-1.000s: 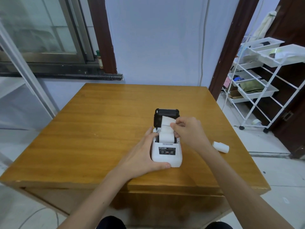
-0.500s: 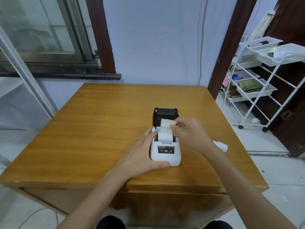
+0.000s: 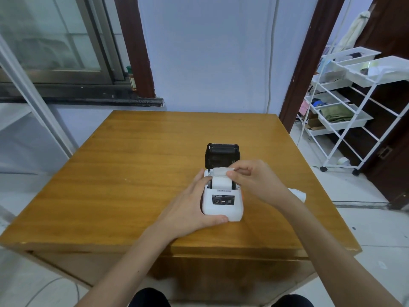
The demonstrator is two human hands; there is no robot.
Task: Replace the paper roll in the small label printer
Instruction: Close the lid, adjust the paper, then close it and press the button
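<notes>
A small white label printer (image 3: 223, 207) stands on the wooden table (image 3: 132, 173) with its black lid (image 3: 222, 155) hinged open at the back. A white paper roll (image 3: 221, 183) sits in the open bay. My left hand (image 3: 190, 207) grips the printer's left side, thumb along its front bottom edge. My right hand (image 3: 254, 180) pinches the loose end of the paper (image 3: 220, 171) just above the roll. A second white roll (image 3: 298, 194) lies on the table to the right, partly hidden behind my right wrist.
A white wire rack (image 3: 345, 111) with trays stands on the floor at the right, beside a dark door frame (image 3: 309, 58). A window sill (image 3: 84, 98) runs along the wall at the back left.
The paper end held by my right hand has come down from standing up against the lid to lying low over the roll. My left hand has stayed on the printer.
</notes>
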